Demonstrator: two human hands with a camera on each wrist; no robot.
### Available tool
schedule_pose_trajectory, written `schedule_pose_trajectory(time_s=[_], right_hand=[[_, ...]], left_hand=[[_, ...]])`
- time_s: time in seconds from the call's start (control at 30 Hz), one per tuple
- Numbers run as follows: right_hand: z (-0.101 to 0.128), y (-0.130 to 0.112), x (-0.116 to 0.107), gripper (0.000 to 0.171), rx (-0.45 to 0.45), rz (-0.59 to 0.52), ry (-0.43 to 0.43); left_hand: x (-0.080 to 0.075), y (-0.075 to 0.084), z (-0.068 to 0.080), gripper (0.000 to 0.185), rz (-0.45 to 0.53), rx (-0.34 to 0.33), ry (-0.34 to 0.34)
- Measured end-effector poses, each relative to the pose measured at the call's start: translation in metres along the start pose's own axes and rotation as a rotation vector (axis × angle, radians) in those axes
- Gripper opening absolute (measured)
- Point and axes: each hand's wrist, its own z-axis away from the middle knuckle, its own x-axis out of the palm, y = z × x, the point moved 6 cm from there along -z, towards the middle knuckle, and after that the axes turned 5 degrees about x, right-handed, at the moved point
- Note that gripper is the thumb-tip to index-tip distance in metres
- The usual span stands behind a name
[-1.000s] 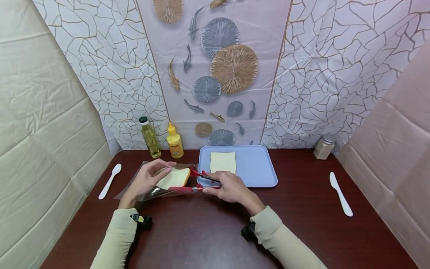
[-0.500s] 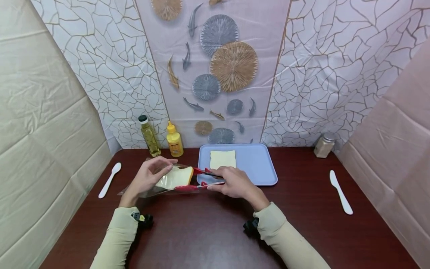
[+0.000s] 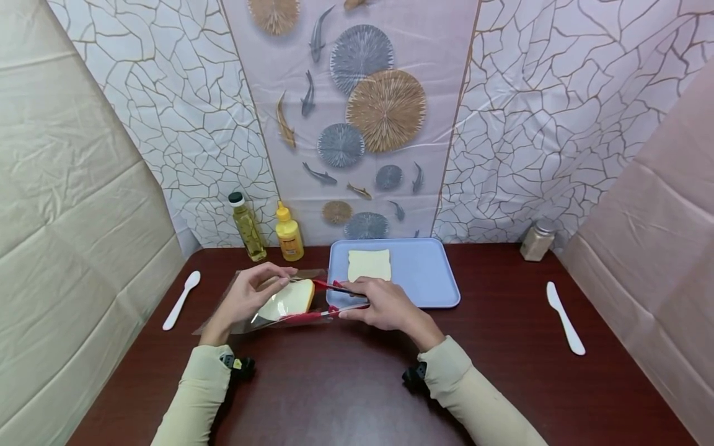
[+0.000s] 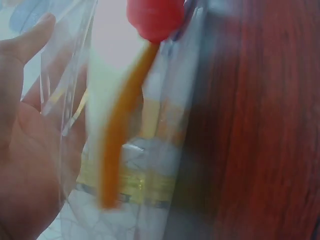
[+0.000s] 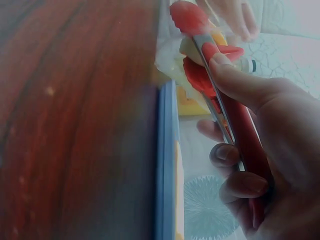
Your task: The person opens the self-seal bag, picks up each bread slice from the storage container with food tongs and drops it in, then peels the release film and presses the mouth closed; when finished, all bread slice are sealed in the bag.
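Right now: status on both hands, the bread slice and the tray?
Left hand holds clear bag open. Right hand grips red tongs, clamped on bread slice at bag mouth. Blue tray holds one slice; nothing between bag and tray.

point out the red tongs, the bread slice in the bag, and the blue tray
red tongs [image 3: 326,301]: head view, on the arms left of the right hand.
bread slice [image 3: 287,301]: head view, middle of its face, inside the clear bag.
blue tray [image 3: 426,272]: head view, bare floor right of centre.
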Motion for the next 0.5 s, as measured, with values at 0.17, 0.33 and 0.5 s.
schedule_pose_trajectory(time_s=[0.17, 0.33, 0.5], right_hand=[[-0.006, -0.006, 0.008, 0.070, -0.018, -0.021, -0.006], [-0.015, -0.010, 0.014, 0.071, -0.041, -0.031, -0.001], [-0.021, -0.013, 0.020, 0.074, -0.016, -0.011, -0.029]], left_hand=[[0.003, 0.007, -0.002, 0.011, -0.074, 0.007, -0.015], [0.007, 0.008, -0.002, 0.011, -0.045, 0.031, -0.041], [0.011, 0.002, -0.001, 0.013, -0.024, 0.048, -0.065]])
